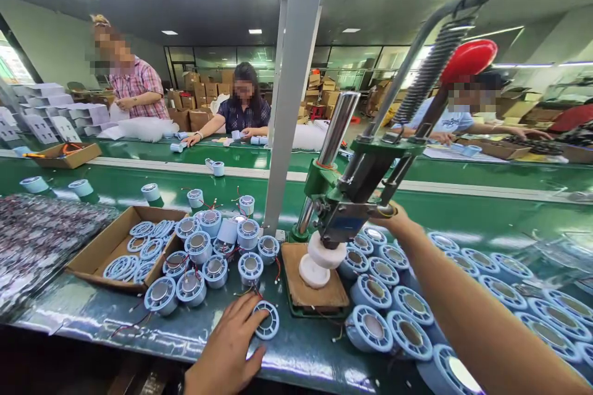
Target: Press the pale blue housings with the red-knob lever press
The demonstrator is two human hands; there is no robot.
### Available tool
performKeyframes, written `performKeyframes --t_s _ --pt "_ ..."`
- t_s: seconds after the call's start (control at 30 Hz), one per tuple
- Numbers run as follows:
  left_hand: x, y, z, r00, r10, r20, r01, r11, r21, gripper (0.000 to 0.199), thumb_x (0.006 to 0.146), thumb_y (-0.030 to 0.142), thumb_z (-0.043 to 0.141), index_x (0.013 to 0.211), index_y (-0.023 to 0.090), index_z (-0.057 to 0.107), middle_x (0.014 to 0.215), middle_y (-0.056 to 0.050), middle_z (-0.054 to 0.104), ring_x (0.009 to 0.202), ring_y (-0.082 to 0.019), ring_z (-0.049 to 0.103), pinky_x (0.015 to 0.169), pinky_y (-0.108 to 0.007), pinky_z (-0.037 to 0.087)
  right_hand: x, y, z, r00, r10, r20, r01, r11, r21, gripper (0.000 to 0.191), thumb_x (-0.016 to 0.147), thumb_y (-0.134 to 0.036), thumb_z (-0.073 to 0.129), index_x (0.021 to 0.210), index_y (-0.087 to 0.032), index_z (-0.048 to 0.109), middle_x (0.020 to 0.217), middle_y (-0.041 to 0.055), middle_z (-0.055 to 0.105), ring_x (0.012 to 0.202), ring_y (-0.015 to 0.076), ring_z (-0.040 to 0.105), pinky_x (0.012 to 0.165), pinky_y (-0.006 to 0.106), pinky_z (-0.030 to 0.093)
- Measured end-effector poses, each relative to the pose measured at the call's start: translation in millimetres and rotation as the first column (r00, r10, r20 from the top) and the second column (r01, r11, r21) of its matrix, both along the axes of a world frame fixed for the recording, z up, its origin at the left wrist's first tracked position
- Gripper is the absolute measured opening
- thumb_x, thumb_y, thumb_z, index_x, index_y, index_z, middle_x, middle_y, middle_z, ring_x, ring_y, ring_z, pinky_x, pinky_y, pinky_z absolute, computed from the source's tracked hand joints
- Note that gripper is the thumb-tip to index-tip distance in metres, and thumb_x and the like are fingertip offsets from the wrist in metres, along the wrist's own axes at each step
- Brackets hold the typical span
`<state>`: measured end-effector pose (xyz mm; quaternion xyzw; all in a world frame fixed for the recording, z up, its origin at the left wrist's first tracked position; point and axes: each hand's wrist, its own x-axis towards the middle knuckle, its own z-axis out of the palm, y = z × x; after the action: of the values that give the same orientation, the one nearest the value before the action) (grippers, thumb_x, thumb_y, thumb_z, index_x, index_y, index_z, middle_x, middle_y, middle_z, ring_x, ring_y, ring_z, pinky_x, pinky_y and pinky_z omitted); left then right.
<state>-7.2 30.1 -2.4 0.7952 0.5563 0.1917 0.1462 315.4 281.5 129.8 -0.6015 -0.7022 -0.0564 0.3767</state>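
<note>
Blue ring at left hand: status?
Left hand touching blue ring. Right hand behind press, partly hidden. Blue housings crowd both sides of press.

Extends right forearm (467, 305) from near right toward the centre, with right hand (393, 218) partly hidden; holds left hand (228, 340) near, thumb (256, 360) spread from bent fingers (244, 307).

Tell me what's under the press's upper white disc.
Below the upper disc is a lower white disc on a brown board. The upper disc hides part of the lower, which covers the board directly beneath it.
</note>
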Motion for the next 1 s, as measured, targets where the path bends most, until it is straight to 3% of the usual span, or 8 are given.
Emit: performKeyframes --t_s 0.1,0.2,0.33,0.47,0.57,0.63,0.8,1.0 --pt "7.2 0.8 7.1 0.997 0.059 0.057 -0.053 0.995 -0.087 0.050 0.076 0.014 0.067 0.124 0.021 0.059 0.146 -0.011 0.053 0.139 -0.033 0.045 0.114 -0.055 0.042 53.0 -48.5 13.0 0.997 0.032 0.068 -0.024 0.992 -0.122 0.034 0.091 -0.044 0.060 0.093 -0.014 0.075 0.081 0.0071 0.066 0.069 0.0122 0.065 0.070 0.029 0.050" --pt "15.7 3.2 7.0 0.996 0.076 0.050 -0.072 0.995 -0.067 0.055 0.075 0.015 0.073 0.128 0.019 0.057 0.143 -0.012 0.056 0.136 -0.034 0.046 0.114 -0.057 0.040 68.4 -132.4 5.2 0.947 0.306 0.095 -0.301 0.952 -0.060 0.031 0.085 -0.044 0.065 0.110 -0.029 0.074 0.102 0.0085 0.070 0.080 0.0166 0.071 0.066 0.028 0.054" --pt "25.1 3.2 4.6 0.984 0.171 0.047 -0.172 0.985 0.016 0.056 0.075 0.015 0.077 0.127 0.019 0.057 0.134 -0.012 0.060 0.126 -0.033 0.053 0.107 -0.055 0.045 8.3 -225.1 -31.0 0.726 0.668 0.162 -0.633 0.742 -0.222 0.044 0.079 -0.019 0.061 0.118 -0.038 0.070 0.126 0.0040 0.066 0.107 0.0179 0.069 0.082 0.024 0.060" --pt "23.2 0.0 2.3 0.979 0.174 0.104 -0.178 0.984 0.033 0.049 0.077 0.011 0.072 0.123 0.021 0.059 0.127 -0.010 0.063 0.119 -0.030 0.056 0.104 -0.051 0.049 -57.8 -240.7 -61.6 0.644 0.764 0.042 -0.687 0.602 -0.407 0.058 0.063 -0.004 0.045 0.107 -0.031 0.071 0.127 0.0011 0.064 0.113 0.0168 0.066 0.096 0.028 0.057" --pt "13.4 -4.7 -3.5 0.977 0.146 0.153 -0.156 0.986 0.052 0.054 0.077 0.007 0.066 0.128 0.022 0.058 0.130 -0.009 0.063 0.125 -0.030 0.055 0.109 -0.053 0.046 -67.0 -232.4 -85.5 0.652 0.758 0.001 -0.718 0.619 -0.319 0.048 0.057 -0.002 0.037 0.085 -0.025 0.069 0.134 -0.0015 0.060 0.128 0.0193 0.057 0.105 0.039 0.052" --pt "6.2 -9.4 -7.2 0.962 0.179 0.204 -0.198 0.977 0.077 0.051 0.078 0.009 0.064 0.128 0.022 0.058 0.130 -0.009 0.064 0.125 -0.030 0.057 0.109 -0.054 0.047 -63.9 -232.2 -106.2 0.709 0.703 -0.054 -0.699 0.690 -0.187 0.039 0.061 -0.002 0.036 0.079 -0.022 0.065 0.141 -0.0008 0.054 0.136 0.0223 0.049 0.108 0.046 0.050" --pt "2.9 -23.4 3.3 0.881 0.314 0.354 -0.374 0.920 0.115 0.039 0.088 0.031 0.059 0.126 0.020 0.058 0.127 -0.012 0.065 0.116 -0.029 0.065 0.101 -0.049 0.055 -81.3 -246.2 -154.7 0.889 0.403 -0.218 -0.412 0.911 0.009 0.037 0.088 -0.021 0.057 0.124 -0.023 0.058 0.140 0.0114 0.053 0.127 0.0268 0.056 0.100 0.045 0.055" --pt "30.2 -20.6 35.8 0.948 0.110 0.298 -0.137 0.988 0.069 0.057 0.082 0.021 0.062 0.138 0.021 0.051 0.137 -0.010 0.062 0.125 -0.027 0.060 0.107 -0.044 0.052 -126.0 -248.7 -172.0 0.798 0.488 -0.354 -0.514 0.858 0.026 0.061 0.079 -0.009 0.055 0.138 -0.021 0.046 0.140 0.0111 0.054 0.129 0.0214 0.057 0.104 0.033 0.053"
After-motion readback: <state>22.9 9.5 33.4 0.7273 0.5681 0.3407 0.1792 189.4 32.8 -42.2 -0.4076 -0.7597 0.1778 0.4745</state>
